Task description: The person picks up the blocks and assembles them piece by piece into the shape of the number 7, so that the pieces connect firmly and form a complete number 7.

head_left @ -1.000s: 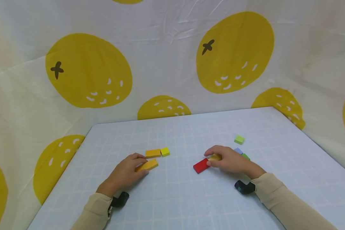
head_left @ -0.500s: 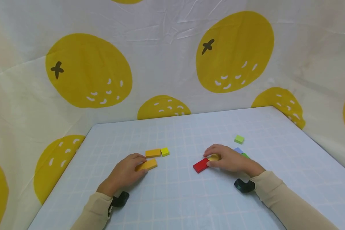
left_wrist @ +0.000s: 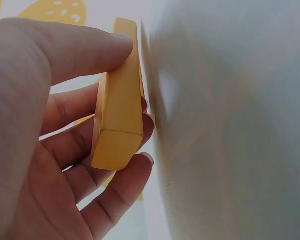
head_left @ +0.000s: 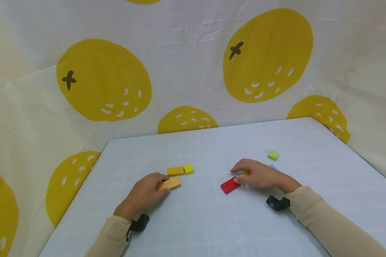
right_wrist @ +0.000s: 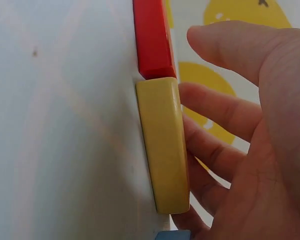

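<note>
My left hand [head_left: 146, 191] grips a light orange block [head_left: 172, 183] between thumb and fingers. In the left wrist view that block [left_wrist: 122, 100] is tilted on edge, thumb on its near side, fingers behind. My right hand [head_left: 262, 174] is around a pale yellow block [right_wrist: 162, 145], fingers along its far side. Its thumb [right_wrist: 215, 40] stands apart from the block in the right wrist view. A red block [head_left: 229, 185] lies end to end with the pale yellow one, which the right hand partly covers in the head view.
Just beyond the left hand lie an orange block [head_left: 175, 171] and a small yellow block [head_left: 188, 169], side by side. A light green block [head_left: 273, 155] lies farther back on the right. A blue block [head_left: 272, 166] peeks out behind the right hand. A patterned curtain [head_left: 186, 71] rises behind the table.
The head view has shifted a little. My right hand has moved slightly away from me, and a darker green block seen beside it earlier is now hidden. The left hand keeps its hold.
</note>
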Tool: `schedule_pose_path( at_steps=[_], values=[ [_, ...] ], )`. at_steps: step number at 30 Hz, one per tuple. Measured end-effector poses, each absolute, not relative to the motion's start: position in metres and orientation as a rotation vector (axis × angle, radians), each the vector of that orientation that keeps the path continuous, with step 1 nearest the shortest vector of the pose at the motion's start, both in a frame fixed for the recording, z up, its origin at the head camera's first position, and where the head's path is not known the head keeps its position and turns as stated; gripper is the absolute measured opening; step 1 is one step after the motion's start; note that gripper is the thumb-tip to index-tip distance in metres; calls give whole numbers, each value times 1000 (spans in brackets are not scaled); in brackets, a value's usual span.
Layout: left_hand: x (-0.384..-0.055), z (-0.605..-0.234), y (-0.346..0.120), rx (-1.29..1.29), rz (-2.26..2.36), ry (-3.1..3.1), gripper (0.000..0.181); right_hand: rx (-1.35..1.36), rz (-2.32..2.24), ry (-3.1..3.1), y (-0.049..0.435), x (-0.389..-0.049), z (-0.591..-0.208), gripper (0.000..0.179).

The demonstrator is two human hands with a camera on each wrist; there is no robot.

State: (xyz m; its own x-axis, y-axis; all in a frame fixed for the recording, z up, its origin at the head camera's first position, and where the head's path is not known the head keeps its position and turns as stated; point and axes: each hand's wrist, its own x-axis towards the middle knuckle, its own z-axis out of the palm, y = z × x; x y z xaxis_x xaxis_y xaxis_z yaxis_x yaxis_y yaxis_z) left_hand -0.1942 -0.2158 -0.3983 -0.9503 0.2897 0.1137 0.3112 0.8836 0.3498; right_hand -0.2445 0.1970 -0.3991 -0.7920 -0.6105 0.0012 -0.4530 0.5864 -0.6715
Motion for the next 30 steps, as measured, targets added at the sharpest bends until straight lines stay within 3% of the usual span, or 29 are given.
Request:
schedule_pose_path(
  at_steps=[15,30],
  values=[
    [-194,-398,-211,-442,-634,-3007,40,-961,-962,2641,195,-238,-402,31],
    [-192,-396,-206,-389,-892,-2996,33,-959,-913,2670,194,-237,-404,34]
  ],
)
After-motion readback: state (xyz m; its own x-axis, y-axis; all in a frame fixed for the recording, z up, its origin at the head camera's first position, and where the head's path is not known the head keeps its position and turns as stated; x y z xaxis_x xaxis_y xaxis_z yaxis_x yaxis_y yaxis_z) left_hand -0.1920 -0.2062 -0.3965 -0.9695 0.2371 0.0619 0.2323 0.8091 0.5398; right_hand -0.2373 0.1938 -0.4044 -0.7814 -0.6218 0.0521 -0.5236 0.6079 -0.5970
